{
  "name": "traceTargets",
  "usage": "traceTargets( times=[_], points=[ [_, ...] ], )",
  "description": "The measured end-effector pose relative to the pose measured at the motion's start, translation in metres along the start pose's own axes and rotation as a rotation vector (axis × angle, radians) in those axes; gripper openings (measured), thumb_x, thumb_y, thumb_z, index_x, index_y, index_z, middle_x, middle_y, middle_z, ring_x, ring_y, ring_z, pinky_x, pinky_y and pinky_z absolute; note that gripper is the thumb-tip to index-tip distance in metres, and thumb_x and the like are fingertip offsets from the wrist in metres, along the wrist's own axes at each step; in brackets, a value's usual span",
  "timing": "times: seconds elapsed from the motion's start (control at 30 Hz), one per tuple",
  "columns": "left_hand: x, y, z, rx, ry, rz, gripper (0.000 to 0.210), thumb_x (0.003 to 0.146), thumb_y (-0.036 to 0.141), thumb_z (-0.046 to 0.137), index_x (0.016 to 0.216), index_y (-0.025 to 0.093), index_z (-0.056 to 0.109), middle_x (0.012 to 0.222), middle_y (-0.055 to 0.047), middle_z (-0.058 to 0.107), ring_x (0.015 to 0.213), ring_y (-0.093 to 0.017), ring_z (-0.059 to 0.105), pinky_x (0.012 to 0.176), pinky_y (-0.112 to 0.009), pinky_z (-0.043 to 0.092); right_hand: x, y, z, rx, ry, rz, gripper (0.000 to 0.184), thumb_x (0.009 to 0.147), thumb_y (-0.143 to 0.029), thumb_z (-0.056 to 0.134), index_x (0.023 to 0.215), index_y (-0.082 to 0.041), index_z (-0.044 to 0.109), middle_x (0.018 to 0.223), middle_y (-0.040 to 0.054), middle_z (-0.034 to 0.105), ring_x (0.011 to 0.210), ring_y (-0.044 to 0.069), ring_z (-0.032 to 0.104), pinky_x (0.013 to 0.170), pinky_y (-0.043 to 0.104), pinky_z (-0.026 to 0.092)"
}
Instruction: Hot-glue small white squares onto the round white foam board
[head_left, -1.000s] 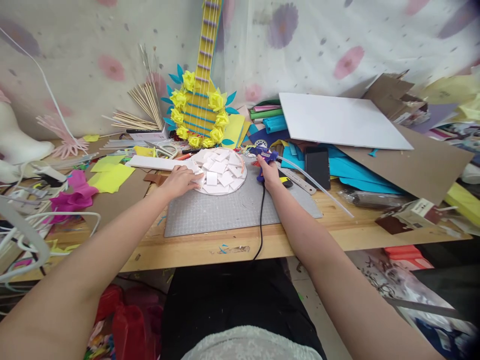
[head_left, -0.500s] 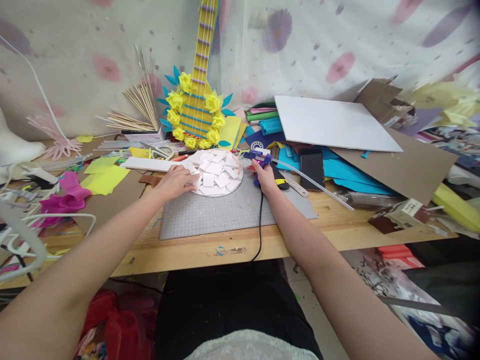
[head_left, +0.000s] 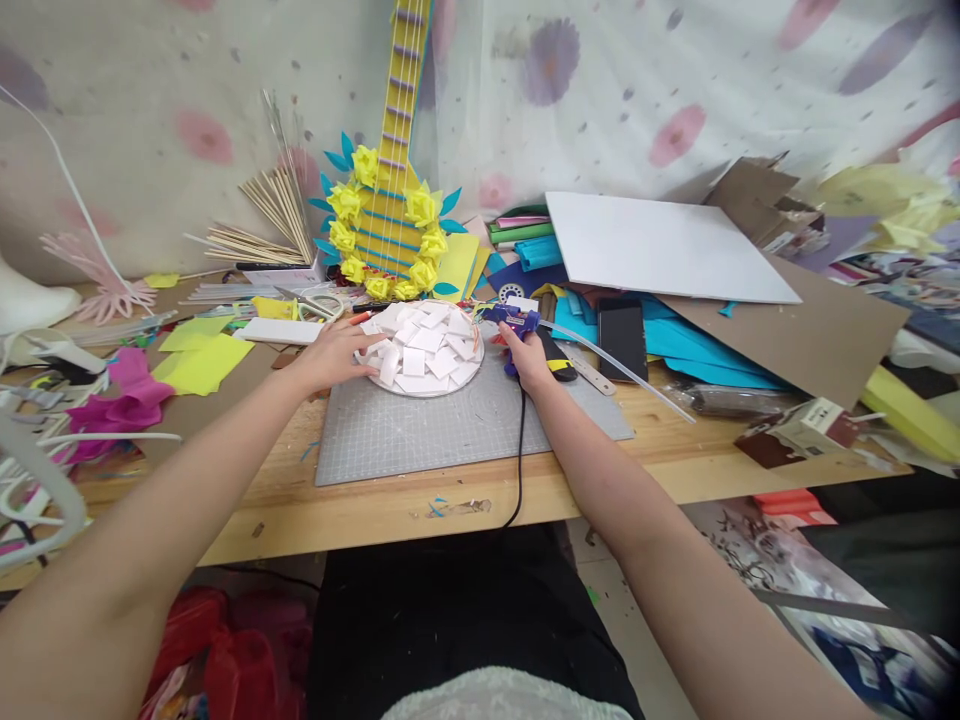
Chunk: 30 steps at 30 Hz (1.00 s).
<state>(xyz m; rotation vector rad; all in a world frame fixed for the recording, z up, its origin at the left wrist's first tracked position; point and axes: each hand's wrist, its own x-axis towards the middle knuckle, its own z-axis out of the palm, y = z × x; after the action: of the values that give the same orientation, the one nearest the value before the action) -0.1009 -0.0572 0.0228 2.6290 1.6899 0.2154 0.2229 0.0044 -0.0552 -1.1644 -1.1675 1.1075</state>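
A round white disc (head_left: 425, 364) covered with overlapping square white pieces lies on the grey cutting mat (head_left: 420, 440). At its left edge is my left hand (head_left: 330, 357), fingers apart, the tips touching or very near the outer pieces; nothing shows in its grasp. My right hand (head_left: 527, 358) is wrapped round the handle of a blue hot glue gun (head_left: 517, 318) just right of the disc. A long clear glue stick (head_left: 622, 370) sticks out of the gun's back, and a black cord hangs from its handle. Behind my left hand lies a white strip (head_left: 279, 331), its right end hidden.
A yellow paper guitar (head_left: 390, 235) with yellow flowers leans at the back. On the right are a phone (head_left: 622, 340), a metal ruler (head_left: 591, 372), a white board (head_left: 667, 245) and blue sheets. Yellow sheets (head_left: 202, 362) and white cables crowd the left.
My left hand has shifted slightly left and opened away from the disc's pieces. My right hand and the glue gun stay almost in place; the view has turned a little.
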Motion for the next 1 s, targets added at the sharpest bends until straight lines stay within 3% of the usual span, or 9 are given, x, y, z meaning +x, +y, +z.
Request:
traceTargets(
  times=[0.17,0.33,0.5,0.67,0.9,1.0],
  points=[
    [0.002,-0.012,0.001,-0.057,0.055,-0.092,0.057,0.074,0.055,0.067,0.124,0.027,0.066,0.118,-0.011,0.066,0.12,-0.033,0.052,0.104,-0.047,0.037,0.0,0.0,0.0,-0.04,-0.002,-0.001,0.052,0.065,-0.066,0.064,0.087,-0.019,0.062,0.08,0.006,0.07,0.073,0.018,0.062,0.06,0.029,0.047],
    [0.007,-0.004,0.005,-0.117,0.029,0.066,0.046,0.074,0.052,0.068,0.114,0.029,0.071,0.111,-0.007,0.066,0.129,-0.031,0.045,0.11,-0.049,0.031,-0.001,0.001,-0.001,-0.033,-0.01,-0.004,0.052,0.066,-0.066,0.064,0.09,-0.019,0.062,0.08,0.0049,0.07,0.074,0.017,0.062,0.059,0.028,0.046],
    [0.009,-0.001,0.009,-0.142,-0.047,0.114,0.037,0.077,0.043,0.067,0.111,0.03,0.072,0.111,-0.004,0.065,0.112,-0.024,0.057,0.108,-0.046,0.035,-0.008,-0.006,0.001,-0.018,-0.043,-0.019,0.054,0.066,-0.066,0.065,0.092,-0.019,0.062,0.079,0.0051,0.07,0.066,0.016,0.06,0.056,0.028,0.046],
    [0.011,0.003,0.01,-0.077,-0.057,0.129,0.035,0.075,0.033,0.07,0.109,0.025,0.073,0.112,-0.006,0.066,0.111,-0.024,0.057,0.107,-0.045,0.036,-0.018,-0.017,0.004,-0.016,-0.218,-0.021,0.051,0.065,-0.065,0.068,0.089,-0.02,0.064,0.078,0.005,0.07,0.066,0.017,0.061,0.052,0.028,0.046],
    [0.006,0.011,0.014,-0.1,-0.011,0.054,0.038,0.072,0.025,0.074,0.11,0.018,0.072,0.117,-0.011,0.062,0.117,-0.025,0.054,0.106,-0.042,0.039,-0.038,-0.046,0.015,-0.117,-0.597,0.06,0.035,0.066,-0.051,0.077,0.073,-0.018,0.065,0.073,0.0053,0.07,0.057,0.013,0.058,0.049,0.026,0.047],
    [0.002,0.008,0.016,-0.169,0.001,0.034,0.037,0.074,0.03,0.073,0.11,0.02,0.073,0.12,-0.011,0.061,0.119,-0.025,0.053,0.108,-0.042,0.037,-0.041,-0.051,0.019,-0.146,-0.646,0.098,0.034,0.066,-0.049,0.078,0.071,-0.018,0.065,0.071,0.0054,0.07,0.061,0.015,0.062,0.052,0.026,0.051]
  ],
)
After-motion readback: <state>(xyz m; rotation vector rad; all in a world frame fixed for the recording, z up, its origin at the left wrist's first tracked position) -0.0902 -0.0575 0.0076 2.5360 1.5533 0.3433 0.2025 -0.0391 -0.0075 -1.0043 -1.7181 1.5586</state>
